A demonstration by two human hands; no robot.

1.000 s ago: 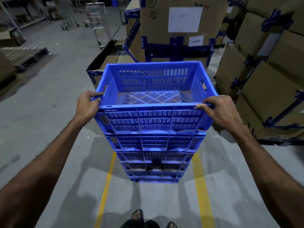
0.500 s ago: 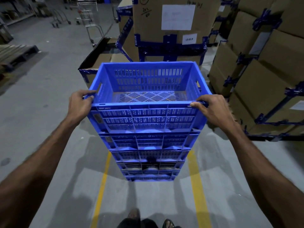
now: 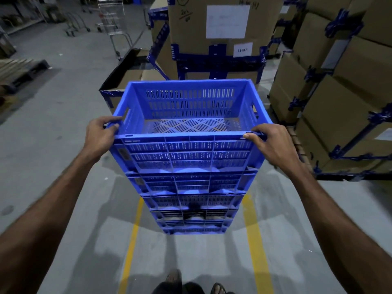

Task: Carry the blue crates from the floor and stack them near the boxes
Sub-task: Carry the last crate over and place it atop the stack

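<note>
Plainly, left hand (image 3: 101, 135) and right hand (image 3: 272, 145) grip the top crate (image 3: 188, 149) (box label (image 3: 242, 50) reads "LS-BLR").

Crates (image 3: 188, 153): blue moulded plastic, slotted walls, slight sheen. Boxes (image 3: 350, 107): matt brown corrugated cardboard, glossy blue tape (image 3: 220, 60) on seams, white paper labels (image 3: 228, 21). Floor (image 3: 63, 107): grey concrete, smooth, dull, yellow painted lines (image 3: 253, 240). Pallet (image 3: 19, 70): rough bare wood. Trolley (image 3: 112, 15): metal wire.

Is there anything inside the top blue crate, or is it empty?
Empty. Looking down into the top blue crate, its slotted floor shows bare from wall to wall, with nothing lying on it.
</note>
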